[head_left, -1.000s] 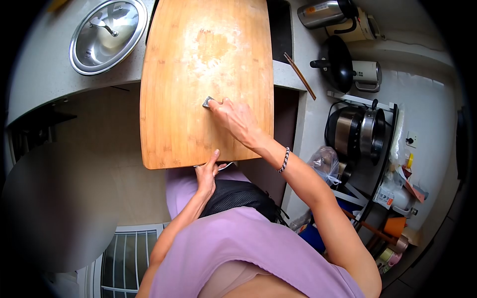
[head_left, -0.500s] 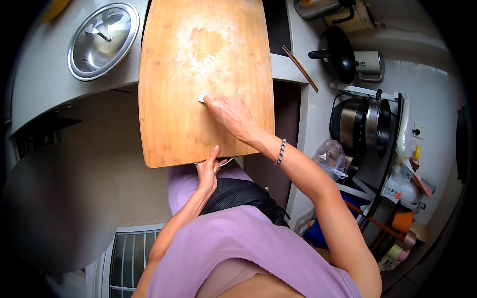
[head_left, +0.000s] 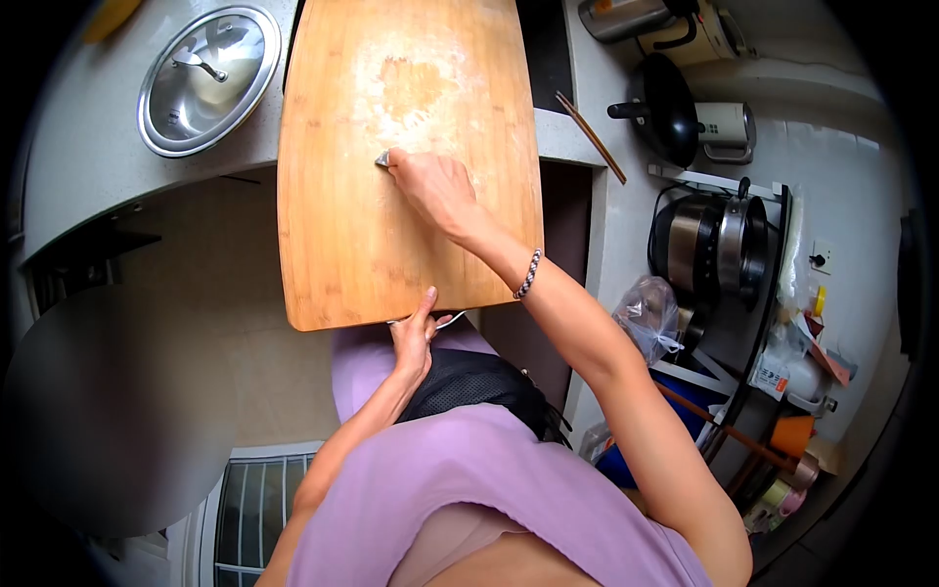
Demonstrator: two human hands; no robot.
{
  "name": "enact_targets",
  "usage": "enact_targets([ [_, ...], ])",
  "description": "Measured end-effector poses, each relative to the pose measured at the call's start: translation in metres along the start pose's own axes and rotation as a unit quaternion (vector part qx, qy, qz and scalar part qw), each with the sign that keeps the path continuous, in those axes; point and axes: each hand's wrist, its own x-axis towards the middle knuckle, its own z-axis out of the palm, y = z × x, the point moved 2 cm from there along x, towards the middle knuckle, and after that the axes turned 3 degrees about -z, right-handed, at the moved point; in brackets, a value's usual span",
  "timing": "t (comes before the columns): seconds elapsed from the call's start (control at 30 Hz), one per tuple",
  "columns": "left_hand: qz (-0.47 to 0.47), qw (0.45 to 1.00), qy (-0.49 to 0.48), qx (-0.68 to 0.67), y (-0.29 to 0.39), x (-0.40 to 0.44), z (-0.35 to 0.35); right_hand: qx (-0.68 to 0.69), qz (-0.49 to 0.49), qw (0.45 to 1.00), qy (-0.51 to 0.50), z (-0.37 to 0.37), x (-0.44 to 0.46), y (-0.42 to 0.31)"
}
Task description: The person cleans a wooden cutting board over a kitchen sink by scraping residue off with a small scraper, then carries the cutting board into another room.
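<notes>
A large wooden cutting board (head_left: pixel 333 225) lies before me, with whitish powdery residue and a darker damp-looking patch on its upper part. In my right hand (head_left: pixel 435 191) is a small metal scraper (head_left: pixel 381 158), mostly hidden by the fingers; its blade tip meets the wood. At the board's near edge is my left hand (head_left: pixel 414 338), thumb up against the edge and fingers curled below. Those fingers grip a thin white-rimmed thing (head_left: pixel 452 319), perhaps a dish, mostly hidden under the board.
A steel pot lid (head_left: pixel 208 81) sits on the left counter. Chopsticks (head_left: pixel 592 137) lie on the right counter, near a black pan (head_left: pixel 669 111) and a kettle (head_left: pixel 626 18). Further right are stacked pots (head_left: pixel 734 245) and a tied plastic bag (head_left: pixel 648 318).
My right hand has moved the scraper up the board, away from me and slightly left. My left hand keeps its place at the near edge.
</notes>
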Motion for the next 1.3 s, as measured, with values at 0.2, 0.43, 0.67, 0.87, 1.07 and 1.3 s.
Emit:
enact_targets([
  [0.2,0.004,1.0,0.004,-0.012,0.003,0.0,-0.004,-0.035,0.072,0.997,-0.025,-0.015,-0.04,-0.012],
  [0.43,0.007,0.999,-0.008,-0.039,0.0,0.002,-0.002,-0.057,0.057,0.997,-0.02,-0.001,-0.04,-0.029],
  [0.67,-0.019,0.999,-0.005,-0.033,-0.003,0.005,-0.007,-0.079,0.046,0.994,-0.066,-0.004,-0.039,-0.036],
  [0.87,0.001,0.999,0.001,-0.033,0.001,0.004,-0.003,-0.058,0.048,0.995,-0.061,0.0,-0.036,-0.033],
  [1.07,0.007,0.999,-0.013,-0.039,-0.001,0.006,-0.001,-0.074,0.04,0.995,-0.048,-0.002,-0.038,-0.028],
  [1.3,0.008,1.0,-0.006,-0.03,-0.002,0.007,-0.003,-0.092,0.038,0.993,-0.061,-0.003,-0.036,-0.027],
])
